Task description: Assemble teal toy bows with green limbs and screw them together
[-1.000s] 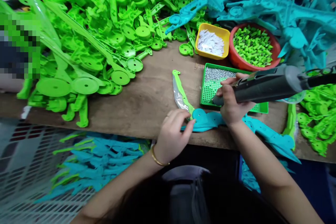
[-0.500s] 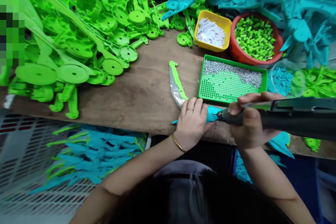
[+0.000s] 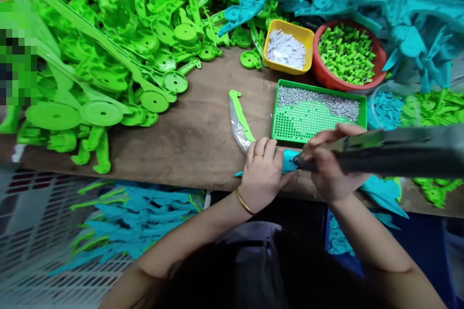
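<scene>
My left hand (image 3: 261, 166), with a ring and a bracelet, presses a blue plastic part (image 3: 289, 158) onto the wooden table near its front edge. My right hand (image 3: 333, 164) is wrapped round a dark power screwdriver (image 3: 398, 152), which lies level and points left. Its tip meets the blue part just right of my left fingers. A curved piece, green with a clear silvery blade (image 3: 239, 123), extends up and left from my left fingertips. Behind my hands, a green perforated tray (image 3: 308, 120) holds many small screws along its back and right side.
A yellow bowl (image 3: 308, 41) holds white pieces; a red bowl (image 3: 379, 58) holds small green parts. Green parts (image 3: 155, 101) pile up at the left, blue ones (image 3: 416, 5) at the back right. Below the table, a white crate (image 3: 32, 246) contains blue and green parts.
The screwdriver and my right hand have shifted slightly left, with the tip closer against the blue part. My left hand keeps its hold. The whole view has moved a little.
</scene>
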Demonstrator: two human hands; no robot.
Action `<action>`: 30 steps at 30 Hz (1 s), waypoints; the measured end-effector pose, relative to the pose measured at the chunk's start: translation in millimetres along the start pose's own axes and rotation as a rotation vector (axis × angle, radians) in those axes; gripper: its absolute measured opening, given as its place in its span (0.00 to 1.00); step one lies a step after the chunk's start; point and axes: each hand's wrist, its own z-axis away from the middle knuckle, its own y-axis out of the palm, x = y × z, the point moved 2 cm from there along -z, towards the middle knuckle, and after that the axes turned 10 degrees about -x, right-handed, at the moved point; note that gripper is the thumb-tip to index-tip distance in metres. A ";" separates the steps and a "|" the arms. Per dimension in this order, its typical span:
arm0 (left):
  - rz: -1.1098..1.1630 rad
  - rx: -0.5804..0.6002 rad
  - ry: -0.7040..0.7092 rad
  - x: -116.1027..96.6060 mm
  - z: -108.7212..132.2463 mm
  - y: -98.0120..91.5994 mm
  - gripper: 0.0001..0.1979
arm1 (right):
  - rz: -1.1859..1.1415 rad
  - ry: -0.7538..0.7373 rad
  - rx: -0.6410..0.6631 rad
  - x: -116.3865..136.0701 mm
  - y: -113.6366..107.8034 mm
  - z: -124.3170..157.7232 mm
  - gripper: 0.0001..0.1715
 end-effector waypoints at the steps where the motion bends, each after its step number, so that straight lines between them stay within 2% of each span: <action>1: -0.011 0.012 -0.008 2.7 0.9 -3.6 0.23 | -0.045 -0.022 -0.058 1.9 2.7 -8.0 0.23; 4: -0.068 0.045 -0.018 12.5 3.6 -16.6 0.24 | -0.103 -0.107 -0.184 -3.9 8.8 -26.5 0.16; 8: -0.130 0.099 -0.009 16.6 1.4 -27.6 0.28 | -0.042 -0.111 -0.212 -29.4 13.2 -29.7 0.16; 11: -0.095 0.142 0.037 8.5 -6.0 -25.2 0.31 | -0.038 -0.112 -0.234 -39.5 14.2 -25.7 0.16; 17: -0.008 0.232 0.102 -4.5 -18.7 -6.2 0.15 | -0.022 -0.115 -0.195 -39.2 13.7 -22.1 0.17; 21: 0.024 0.244 0.092 -1.3 -18.9 0.1 0.11 | -0.010 -0.128 -0.176 -40.7 12.0 -23.6 0.16; 24: 0.050 0.252 0.075 1.7 -17.1 0.9 0.13 | -0.028 -0.121 -0.177 -33.3 10.7 -28.5 0.15; 30: 0.060 0.260 0.004 3.6 -16.0 1.1 0.16 | -0.087 -0.097 -0.125 6.3 5.0 -21.9 0.16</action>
